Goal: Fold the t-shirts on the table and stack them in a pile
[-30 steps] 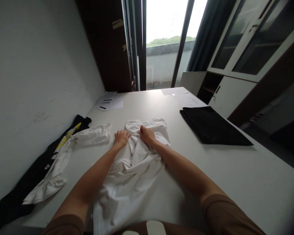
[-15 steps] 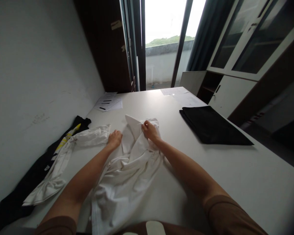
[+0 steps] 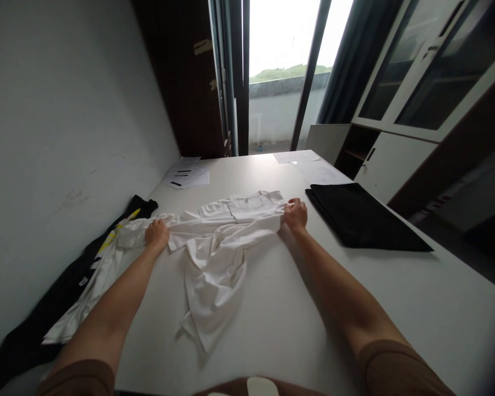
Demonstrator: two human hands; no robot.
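A creased white shirt [image 3: 218, 264] lies stretched sideways across the table, its lower part bunched and trailing toward me. At its left end, my left hand [image 3: 157, 235] is closed on the fabric, close to a second white garment [image 3: 127, 235]. My right hand [image 3: 296, 214] pinches the shirt's right end, with the cloth drawn fairly taut along the top. The fingertips of both hands are partly hidden in the folds.
Along the wall lies a black garment [image 3: 72, 280] with yellow marks, partly under the second white one. A folded black cloth [image 3: 367, 217] rests on the right of the white table [image 3: 297, 319]. Papers [image 3: 190, 175] and more sheets [image 3: 313, 166] lie at the far end.
My hands have moved apart, the left one leftward and the right one rightward. The shirt has gone from a bunched, lengthwise heap to being spread sideways, farther from my body.
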